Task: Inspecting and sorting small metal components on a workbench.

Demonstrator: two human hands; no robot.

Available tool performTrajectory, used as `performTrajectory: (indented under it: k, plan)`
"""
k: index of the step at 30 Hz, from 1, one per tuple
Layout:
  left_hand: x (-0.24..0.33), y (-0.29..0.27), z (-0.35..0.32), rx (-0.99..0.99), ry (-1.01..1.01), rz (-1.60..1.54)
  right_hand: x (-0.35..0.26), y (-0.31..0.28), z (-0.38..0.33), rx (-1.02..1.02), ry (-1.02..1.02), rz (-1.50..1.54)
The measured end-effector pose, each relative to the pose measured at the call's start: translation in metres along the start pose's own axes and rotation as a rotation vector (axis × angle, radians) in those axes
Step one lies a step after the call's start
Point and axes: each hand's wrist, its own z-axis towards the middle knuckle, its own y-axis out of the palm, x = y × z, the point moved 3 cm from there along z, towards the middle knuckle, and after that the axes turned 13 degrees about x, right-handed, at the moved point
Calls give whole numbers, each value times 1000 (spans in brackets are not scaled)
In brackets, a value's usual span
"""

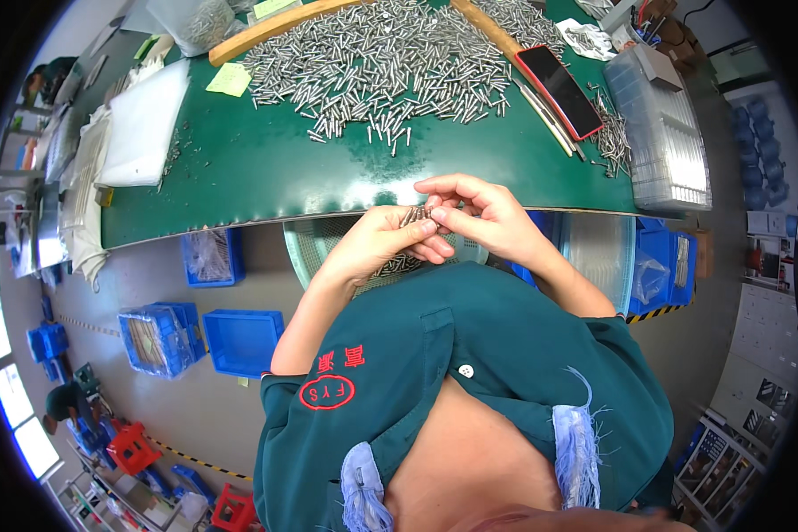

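Close together at the table's near edge, both my hands meet over a bunch of small metal pins (414,215). My left hand (381,238) is closed around the bunch, its thumb lying across it. Curled in from the other side, my right hand (486,215) has its thumb and fingertips at the pins' ends; exactly what it pinches is hidden. Below the hands, a pale green basket (298,253) with more metal pieces in it is partly covered by my hands and shirt. Beyond them, a large heap of similar pins (372,66) spreads over the green tabletop (266,177).
Wooden bars (270,31) flank the heap. At the right lie a red-edged phone (560,93), pen-like sticks (545,120) and a stack of clear plastic trays (661,133). White foam sheets (144,124) lie left. Blue bins (244,341) stand on the floor.
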Motion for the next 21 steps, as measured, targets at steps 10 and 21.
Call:
performTrajectory:
  k: [10, 21]
  plan:
    - [-3, -2, 1, 8, -4, 24, -3, 2, 5, 17, -82, -151]
    - [-6, -8, 1, -25, -35, -112, -7, 2, 2, -43, -62, -137]
